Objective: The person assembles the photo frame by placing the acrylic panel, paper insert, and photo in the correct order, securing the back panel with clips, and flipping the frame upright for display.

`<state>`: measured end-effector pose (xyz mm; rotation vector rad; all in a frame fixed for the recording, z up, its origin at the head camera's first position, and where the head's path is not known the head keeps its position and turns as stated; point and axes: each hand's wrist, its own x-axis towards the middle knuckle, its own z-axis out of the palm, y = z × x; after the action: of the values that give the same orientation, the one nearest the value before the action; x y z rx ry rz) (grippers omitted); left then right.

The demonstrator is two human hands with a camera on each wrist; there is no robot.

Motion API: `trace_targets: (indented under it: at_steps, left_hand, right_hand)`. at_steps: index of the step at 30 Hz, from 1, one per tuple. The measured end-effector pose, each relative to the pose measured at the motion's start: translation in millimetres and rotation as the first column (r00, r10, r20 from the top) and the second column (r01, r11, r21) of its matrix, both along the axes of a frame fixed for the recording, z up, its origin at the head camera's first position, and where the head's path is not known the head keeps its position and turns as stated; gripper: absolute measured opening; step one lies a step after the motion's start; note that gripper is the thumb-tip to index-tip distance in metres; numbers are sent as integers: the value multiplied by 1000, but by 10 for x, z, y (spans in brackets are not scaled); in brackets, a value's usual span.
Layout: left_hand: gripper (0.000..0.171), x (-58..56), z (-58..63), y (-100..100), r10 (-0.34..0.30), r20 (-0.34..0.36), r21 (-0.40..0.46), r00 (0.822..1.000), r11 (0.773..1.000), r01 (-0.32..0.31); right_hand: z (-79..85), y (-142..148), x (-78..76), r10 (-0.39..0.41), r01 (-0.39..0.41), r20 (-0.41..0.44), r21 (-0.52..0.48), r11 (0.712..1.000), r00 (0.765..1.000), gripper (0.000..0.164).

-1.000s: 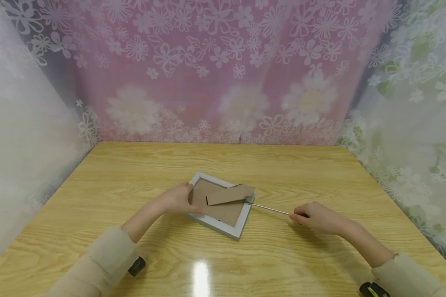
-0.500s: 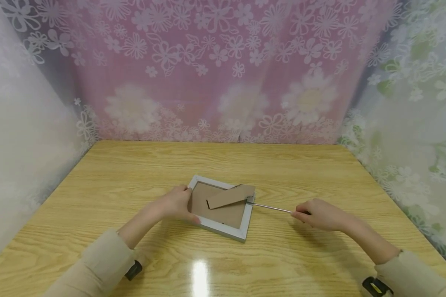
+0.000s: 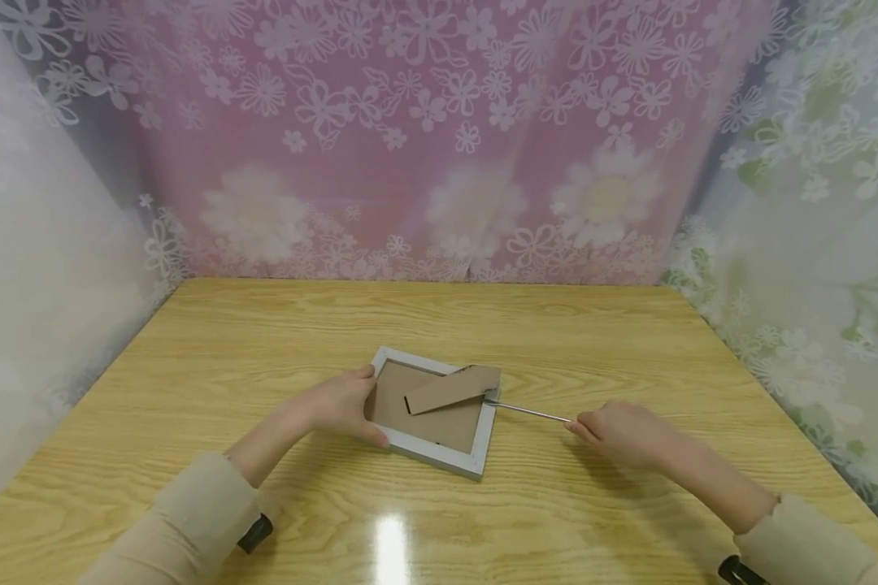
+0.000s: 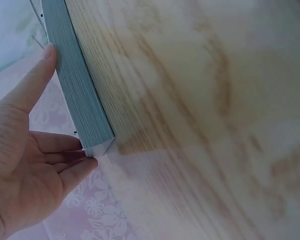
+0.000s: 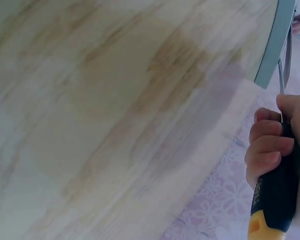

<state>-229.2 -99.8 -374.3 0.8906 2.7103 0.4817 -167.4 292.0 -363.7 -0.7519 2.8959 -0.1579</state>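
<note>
Left hand pinches left end of picture frame between thumb and fingers; frame back-up on wood-grain table. Backing board still inside, cardboard easel leg slanting across it. Work looks partway: screwdriver already at frame's right side, board apparently not freed. Right hand, fingers curled, grips black-and-yellow handle

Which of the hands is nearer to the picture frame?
Left. The left hand grips the frame at its left; the right hand is apart, to its right, holding a tool.
</note>
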Motion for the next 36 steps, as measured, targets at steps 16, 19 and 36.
trace_targets:
  at_steps: [16, 19, 36]
  left_hand:
    - [86, -39, 29, 12, -50, -21, -14, 999, 999, 50]
    - [83, -45, 27, 16, -50, -27, -13, 998, 999, 49]
    - [85, -46, 30, 4, -49, -30, -10, 998, 999, 49]
  right_hand:
    - [29, -24, 1, 62, -61, -34, 27, 998, 998, 34]
    - [52, -33, -2, 68, -67, -27, 23, 997, 997, 35]
    - [122, -78, -25, 114, -106, -78, 103, 989, 990, 37]
